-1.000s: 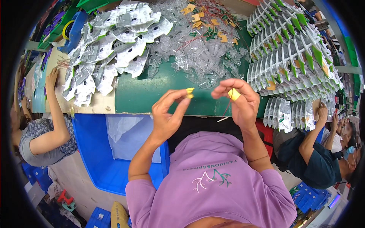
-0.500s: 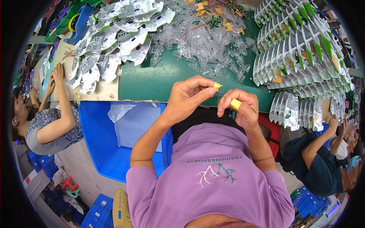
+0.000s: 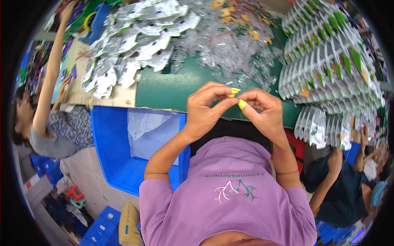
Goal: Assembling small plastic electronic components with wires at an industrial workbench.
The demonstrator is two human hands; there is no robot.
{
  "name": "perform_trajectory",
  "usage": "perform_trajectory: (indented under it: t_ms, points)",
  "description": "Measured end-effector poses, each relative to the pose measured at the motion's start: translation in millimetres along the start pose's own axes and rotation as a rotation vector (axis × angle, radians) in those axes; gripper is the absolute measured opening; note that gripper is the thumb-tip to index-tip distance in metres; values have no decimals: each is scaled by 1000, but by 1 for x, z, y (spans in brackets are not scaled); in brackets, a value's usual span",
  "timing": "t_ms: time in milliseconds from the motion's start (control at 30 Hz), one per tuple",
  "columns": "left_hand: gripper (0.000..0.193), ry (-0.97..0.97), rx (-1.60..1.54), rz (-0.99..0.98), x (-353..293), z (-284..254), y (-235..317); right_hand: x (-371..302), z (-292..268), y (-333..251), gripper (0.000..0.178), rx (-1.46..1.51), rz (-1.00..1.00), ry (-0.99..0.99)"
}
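Note:
My left hand (image 3: 203, 107) and my right hand (image 3: 266, 111) meet in front of me, over the near edge of the green tabletop (image 3: 172, 92). The left thumb and index finger pinch together, with a yellow covering (image 3: 233, 92) at the index fingertip. On my right thumb sits another yellow covering (image 3: 242, 104), and that hand's fingers are closed against it. Whatever is between the fingertips is too small and blurred to name. Beyond the hands lies a heap of small clear plastic pieces (image 3: 234, 55).
White-and-green shell parts (image 3: 143, 43) pile up at the left. Rows of similar parts (image 3: 328, 61) stand at the right. Red wires with orange-yellow tabs (image 3: 246, 18) lie at the back. A blue bin (image 3: 117, 172) is below the table. Other people work on both sides.
My right hand has risen and turned, bringing its fingertips to the left hand's. The thin dark strand between the hands no longer shows. The person at left has stretched an arm far forward.

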State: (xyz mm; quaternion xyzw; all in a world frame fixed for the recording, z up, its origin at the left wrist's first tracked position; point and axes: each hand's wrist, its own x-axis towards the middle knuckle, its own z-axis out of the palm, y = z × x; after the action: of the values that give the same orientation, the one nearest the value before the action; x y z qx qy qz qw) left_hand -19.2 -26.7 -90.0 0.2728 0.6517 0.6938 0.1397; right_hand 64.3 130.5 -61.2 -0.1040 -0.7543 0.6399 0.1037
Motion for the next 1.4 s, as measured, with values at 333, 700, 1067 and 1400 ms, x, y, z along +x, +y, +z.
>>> perform_trajectory:
  t_ms: [333,700,1067,1400]
  points:
    - [18,-54,-217,-241,-8,-20,-8,6,21,4,13,-213,-171,-22]
    - [49,-167,-705,-617,-13,-103,-1,34,51,-8,11,-197,-140,-332]
    - [32,515,1625,-352,65,-382,-28,14,35,7,10,-69,12,-160]
    - [20,499,1546,112,51,-363,18,-3,21,11,9,-154,46,-81]
